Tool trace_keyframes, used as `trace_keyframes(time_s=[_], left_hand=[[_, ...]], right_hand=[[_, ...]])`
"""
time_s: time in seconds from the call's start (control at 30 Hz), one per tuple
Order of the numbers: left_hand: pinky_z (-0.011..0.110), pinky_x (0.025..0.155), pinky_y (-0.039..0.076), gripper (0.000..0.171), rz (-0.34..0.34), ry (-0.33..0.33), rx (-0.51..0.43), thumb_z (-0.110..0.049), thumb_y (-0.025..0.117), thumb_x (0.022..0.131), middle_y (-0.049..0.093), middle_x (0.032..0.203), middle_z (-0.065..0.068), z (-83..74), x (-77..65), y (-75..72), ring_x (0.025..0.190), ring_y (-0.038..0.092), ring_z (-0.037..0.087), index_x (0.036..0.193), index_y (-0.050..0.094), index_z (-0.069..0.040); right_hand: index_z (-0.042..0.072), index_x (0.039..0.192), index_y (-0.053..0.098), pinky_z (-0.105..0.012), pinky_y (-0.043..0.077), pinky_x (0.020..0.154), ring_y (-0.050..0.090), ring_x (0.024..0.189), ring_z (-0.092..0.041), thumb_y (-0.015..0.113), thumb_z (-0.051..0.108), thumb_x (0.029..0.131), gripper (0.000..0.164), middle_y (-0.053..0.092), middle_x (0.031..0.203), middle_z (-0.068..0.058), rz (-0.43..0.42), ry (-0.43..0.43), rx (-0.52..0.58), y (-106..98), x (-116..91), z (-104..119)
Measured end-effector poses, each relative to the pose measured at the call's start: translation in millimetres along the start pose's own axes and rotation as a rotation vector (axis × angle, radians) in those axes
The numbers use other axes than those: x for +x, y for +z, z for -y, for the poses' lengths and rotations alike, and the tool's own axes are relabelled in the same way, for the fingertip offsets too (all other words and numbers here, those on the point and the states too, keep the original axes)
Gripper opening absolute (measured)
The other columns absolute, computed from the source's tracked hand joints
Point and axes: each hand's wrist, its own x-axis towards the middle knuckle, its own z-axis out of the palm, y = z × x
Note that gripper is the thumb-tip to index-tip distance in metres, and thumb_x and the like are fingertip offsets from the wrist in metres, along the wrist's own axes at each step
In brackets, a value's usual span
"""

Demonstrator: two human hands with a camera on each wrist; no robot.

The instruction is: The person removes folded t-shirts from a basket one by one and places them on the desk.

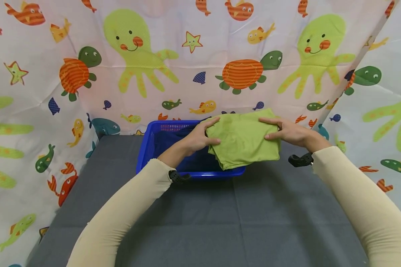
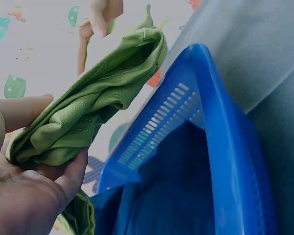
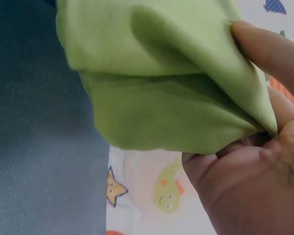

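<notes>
Both hands hold a folded lime-green garment [image 1: 244, 139] in the air, over the right part of a blue plastic basket [image 1: 141, 155]. My left hand [image 1: 195, 141] grips its left edge, thumb on one face and fingers behind. In the left wrist view, the garment [image 2: 83, 112] shows stacked layers with stitched seams. My right hand [image 1: 292, 132] pinches the right edge; in the right wrist view a lower layer of the garment [image 3: 161, 112] hangs loose. Dark blue cloth [image 1: 168, 142] lies inside the basket, partly hidden by the left hand and the green garment.
The basket stands on a grey cloth-covered table [image 1: 200, 230], near its back edge. Behind and on both sides hangs a white curtain [image 1: 194, 81] printed with sea animals. Black straps [image 1: 300, 160] circle both wrists.
</notes>
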Motion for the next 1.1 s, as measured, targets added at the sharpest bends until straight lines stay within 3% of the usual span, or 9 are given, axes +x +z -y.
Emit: trace_keyframes(time_s=[0.23, 0.33, 0.43, 0.57, 0.63, 0.73, 0.87, 0.93, 1.1], left_hand=[[0.034, 0.102, 0.050, 0.084, -0.041, 0.042, 0.024, 0.002, 0.068, 0.093, 0.028, 0.165, 0.008, 1.8, 18.0, 19.5, 0.129, 0.051, 0.021, 0.162, 0.024, -0.017], [0.037, 0.108, 0.048, 0.084, -0.054, 0.024, 0.035, 0.001, 0.068, 0.093, 0.030, 0.164, 0.010, 0.6, 23.6, 27.9, 0.134, 0.049, 0.023, 0.162, 0.026, -0.019], [0.040, 0.111, 0.047, 0.084, -0.053, 0.006, 0.044, -0.001, 0.069, 0.093, 0.028, 0.165, 0.010, 0.1, 30.2, 34.8, 0.139, 0.046, 0.025, 0.162, 0.026, -0.020], [0.040, 0.114, 0.044, 0.085, -0.045, -0.009, 0.046, -0.002, 0.069, 0.093, 0.026, 0.166, 0.010, 0.4, 39.1, 41.1, 0.144, 0.042, 0.026, 0.162, 0.025, -0.021], [0.041, 0.115, 0.043, 0.084, -0.041, -0.012, 0.039, -0.002, 0.069, 0.093, 0.024, 0.167, 0.010, 0.3, 42.6, 43.7, 0.145, 0.041, 0.027, 0.162, 0.025, -0.021], [0.041, 0.118, 0.040, 0.084, -0.034, -0.016, 0.040, -0.002, 0.068, 0.094, 0.021, 0.169, 0.007, -0.6, 46.9, 47.5, 0.147, 0.038, 0.026, 0.162, 0.025, -0.022], [0.041, 0.120, 0.037, 0.083, -0.031, -0.025, 0.034, -0.003, 0.068, 0.094, 0.019, 0.170, 0.006, -1.3, 51.3, 54.1, 0.149, 0.036, 0.026, 0.162, 0.025, -0.023], [0.041, 0.119, 0.038, 0.082, -0.037, -0.024, 0.024, -0.003, 0.068, 0.094, 0.020, 0.169, 0.007, -1.1, 53.4, 58.0, 0.148, 0.037, 0.026, 0.162, 0.026, -0.023], [0.044, 0.120, 0.037, 0.081, -0.063, -0.030, 0.000, -0.007, 0.071, 0.094, 0.023, 0.169, 0.006, 0.7, 57.9, 67.6, 0.151, 0.034, 0.027, 0.161, 0.029, -0.023]], right_hand=[[0.023, 0.163, 0.022, -0.062, 0.019, 0.124, 0.005, 0.157, -0.035, 0.067, 0.020, 0.098, 0.079, -0.003, 0.172, -0.013, -0.034, 0.043, -0.013, -12.9, -4.1, -11.7], [0.022, 0.163, 0.021, -0.059, 0.024, 0.122, 0.008, 0.156, -0.036, 0.066, 0.022, 0.099, 0.079, -0.003, 0.171, -0.015, -0.046, 0.055, -0.018, -17.1, -5.7, -15.7], [0.022, 0.163, 0.019, -0.047, 0.036, 0.116, 0.012, 0.155, -0.036, 0.065, 0.023, 0.100, 0.078, -0.004, 0.171, -0.016, -0.051, 0.066, -0.010, -20.6, -7.9, -20.1], [0.022, 0.164, 0.016, -0.023, 0.047, 0.098, 0.031, 0.144, -0.024, 0.062, 0.023, 0.102, 0.077, -0.004, 0.171, -0.015, -0.052, 0.077, 0.041, -25.1, -10.8, -26.4], [0.022, 0.164, 0.015, -0.021, 0.049, 0.095, 0.038, 0.138, -0.019, 0.060, 0.023, 0.103, 0.076, -0.002, 0.171, -0.015, -0.052, 0.085, 0.068, -26.7, -12.1, -28.7], [0.022, 0.164, 0.014, -0.036, 0.044, 0.112, 0.033, 0.145, -0.022, 0.059, 0.025, 0.103, 0.076, -0.006, 0.171, -0.014, -0.057, 0.098, 0.087, -28.8, -13.8, -31.6], [0.017, 0.164, 0.013, -0.063, 0.014, 0.124, -0.001, 0.157, -0.038, 0.057, 0.025, 0.104, 0.075, -0.018, 0.170, -0.013, -0.062, 0.095, 0.105, -32.0, -14.6, -37.3], [0.015, 0.164, 0.013, -0.067, 0.006, 0.123, -0.013, 0.156, -0.041, 0.056, 0.026, 0.105, 0.073, -0.021, 0.169, -0.013, -0.069, 0.096, 0.115, -33.5, -14.9, -39.8], [0.012, 0.164, 0.012, -0.066, 0.005, 0.123, -0.010, 0.156, -0.042, 0.051, 0.033, 0.107, 0.071, -0.017, 0.169, -0.015, -0.069, 0.115, 0.140, -35.8, -14.4, -43.1]])
